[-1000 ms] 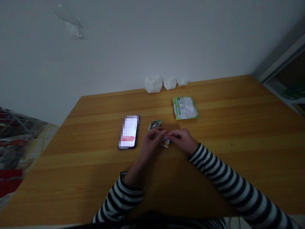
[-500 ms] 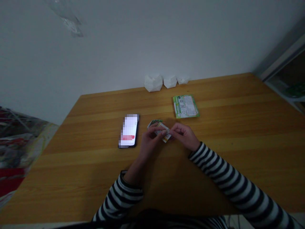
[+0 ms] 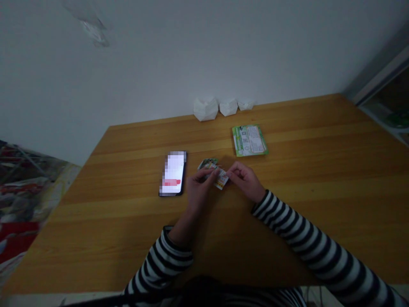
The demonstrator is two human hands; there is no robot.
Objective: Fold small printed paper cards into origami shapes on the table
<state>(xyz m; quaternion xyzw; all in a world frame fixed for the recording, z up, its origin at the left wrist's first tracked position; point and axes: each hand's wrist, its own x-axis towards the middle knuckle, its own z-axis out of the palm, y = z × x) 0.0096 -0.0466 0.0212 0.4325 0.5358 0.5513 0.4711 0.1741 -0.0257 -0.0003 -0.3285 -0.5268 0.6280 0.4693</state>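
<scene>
My left hand (image 3: 198, 187) is closed, thumb and fingers pinching a small white printed card or packet (image 3: 221, 181) with orange marks near its lower edge. My right hand (image 3: 246, 181) is closed in a pinch at the right edge of that piece; its fingertips hide whatever lies between them. Just behind the left fingers shows a green printed piece (image 3: 207, 162), partly covered, and I cannot tell whether it is joined to the white one. Both hands are low over the wooden table (image 3: 287, 230).
Left of my hands lies a phone (image 3: 174, 174) with a lit, blurred screen. A flat green and white printed packet (image 3: 250, 141) rests behind my right hand. Crumpled white pieces (image 3: 205, 109) stand along the wall (image 3: 179, 55). A shelf (image 3: 383, 117) borders the right side.
The left thumb has shifted up and left along the white piece, uncovering more of its print. My right hand has barely moved. The whole view has shifted slightly.
</scene>
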